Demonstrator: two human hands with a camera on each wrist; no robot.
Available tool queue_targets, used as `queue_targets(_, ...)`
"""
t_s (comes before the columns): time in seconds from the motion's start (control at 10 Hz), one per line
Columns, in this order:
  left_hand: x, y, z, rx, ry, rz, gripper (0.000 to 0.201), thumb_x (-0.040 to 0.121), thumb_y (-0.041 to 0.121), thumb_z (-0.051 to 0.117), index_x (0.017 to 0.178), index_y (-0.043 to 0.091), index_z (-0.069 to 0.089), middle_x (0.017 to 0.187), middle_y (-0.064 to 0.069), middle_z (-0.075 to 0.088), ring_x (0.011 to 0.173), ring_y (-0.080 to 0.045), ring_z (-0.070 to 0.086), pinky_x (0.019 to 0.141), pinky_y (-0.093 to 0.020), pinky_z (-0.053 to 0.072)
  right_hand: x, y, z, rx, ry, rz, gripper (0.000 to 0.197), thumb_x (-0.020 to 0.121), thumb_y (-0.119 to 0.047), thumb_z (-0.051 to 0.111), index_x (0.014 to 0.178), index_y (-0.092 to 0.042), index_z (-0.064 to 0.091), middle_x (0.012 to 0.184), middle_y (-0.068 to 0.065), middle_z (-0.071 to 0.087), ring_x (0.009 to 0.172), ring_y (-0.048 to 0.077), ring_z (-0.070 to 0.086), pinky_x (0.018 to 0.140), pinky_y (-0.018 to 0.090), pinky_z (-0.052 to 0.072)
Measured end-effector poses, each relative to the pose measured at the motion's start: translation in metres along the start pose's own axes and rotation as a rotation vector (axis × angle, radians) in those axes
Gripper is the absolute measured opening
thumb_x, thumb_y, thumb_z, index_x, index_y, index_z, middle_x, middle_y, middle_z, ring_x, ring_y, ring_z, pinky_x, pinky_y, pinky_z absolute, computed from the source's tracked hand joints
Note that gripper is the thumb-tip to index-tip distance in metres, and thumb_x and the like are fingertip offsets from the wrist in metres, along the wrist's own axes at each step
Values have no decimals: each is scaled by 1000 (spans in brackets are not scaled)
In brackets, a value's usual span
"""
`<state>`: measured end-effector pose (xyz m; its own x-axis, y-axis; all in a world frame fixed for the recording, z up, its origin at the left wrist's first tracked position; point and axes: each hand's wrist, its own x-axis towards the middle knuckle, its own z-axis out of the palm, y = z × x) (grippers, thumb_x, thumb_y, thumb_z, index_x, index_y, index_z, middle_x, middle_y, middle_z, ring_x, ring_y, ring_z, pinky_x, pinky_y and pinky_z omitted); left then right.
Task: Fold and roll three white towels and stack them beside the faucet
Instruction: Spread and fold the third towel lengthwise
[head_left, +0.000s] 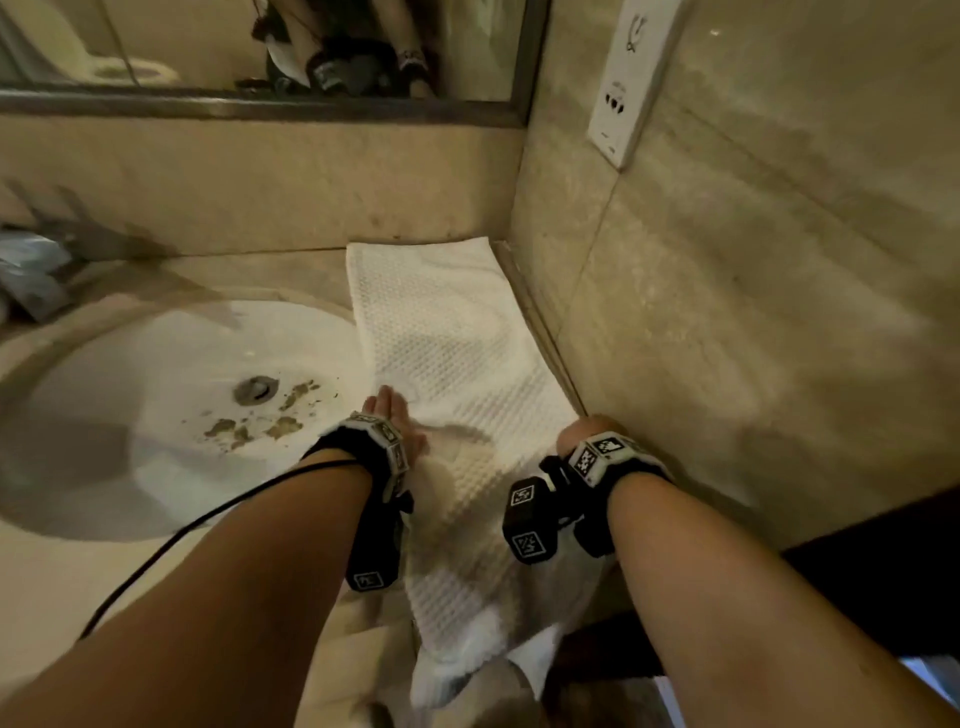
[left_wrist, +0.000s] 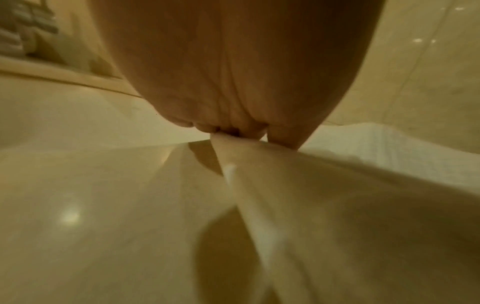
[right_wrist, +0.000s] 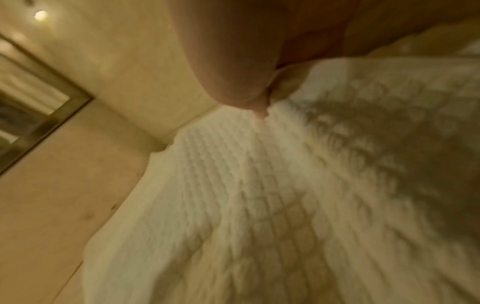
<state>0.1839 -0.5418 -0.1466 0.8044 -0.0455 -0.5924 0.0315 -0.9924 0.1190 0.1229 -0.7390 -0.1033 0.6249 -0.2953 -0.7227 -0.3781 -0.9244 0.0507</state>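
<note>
While the white waffle towel (head_left: 457, 364) lies lengthwise on the bench (head_left: 249, 270) between the sink (head_left: 171, 410) and the side wall, both hands grip its long edges. The left hand (head_left: 395, 421) pinches the sink-side edge in its fingers (left_wrist: 228, 127); the right hand (head_left: 582, 431) curls on the wall-side edge.

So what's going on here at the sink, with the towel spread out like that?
A person is working on a white waffle-weave towel laid lengthwise on the stone counter, between the sink and the side wall. Its near end hangs over the counter's front edge. The left hand pinches the towel's left edge and the right hand grips its right edge. The towel is not rolled yet, and no finished rolls are in view. The faucet itself is too blurred to make out.
</note>
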Motion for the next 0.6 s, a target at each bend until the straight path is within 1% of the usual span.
queue_targets(0.1,1,2,-2,51,-1,0,79,98,49,33,152,9,-8,159,-10,-16,148,-28,-6,120,-39,5,12,15,-2,231,193,46,39,99,-6,41,136,3,42,142,17,44,130,27,45,58,13,39)
queue_targets(0.2,-10,7,-17,76,19,15,70,98,46,36,152,13,6,158,-13,-1,146,-34,8,118,-41,18,8,6,-18,556,196,1,41,97,-11,46,136,0,43,142,15,44,130,26,44,58,17,36)
queue_targets(0.3,-6,0,-33,26,14,-57,66,99,44,37,152,21,7,155,-15,12,141,-37,22,113,-44,26,18,-13,-30,456,272,-65,43,97,-24,46,134,-2,46,137,15,48,126,30,47,92,30,41)
queue_targets(0.4,13,-14,-42,-50,33,-83,64,99,40,39,152,27,6,155,-15,21,138,-37,32,111,-46,32,40,-21,-44,412,311,-26,52,96,-43,42,128,-3,50,130,16,54,117,37,53,99,48,44)
queue_targets(0.5,26,-13,-50,-57,10,-41,60,100,25,41,153,22,11,156,-10,24,140,-30,33,112,-41,32,55,-23,-50,382,346,-29,43,99,-30,40,130,-1,49,134,18,51,123,34,50,98,38,44)
queue_targets(0.6,28,-11,-52,-102,4,-30,57,100,17,42,151,19,18,154,-11,28,138,-31,35,111,-41,34,65,-18,-53,361,366,-8,37,99,-11,36,132,3,48,137,19,48,127,31,46,98,34,40)
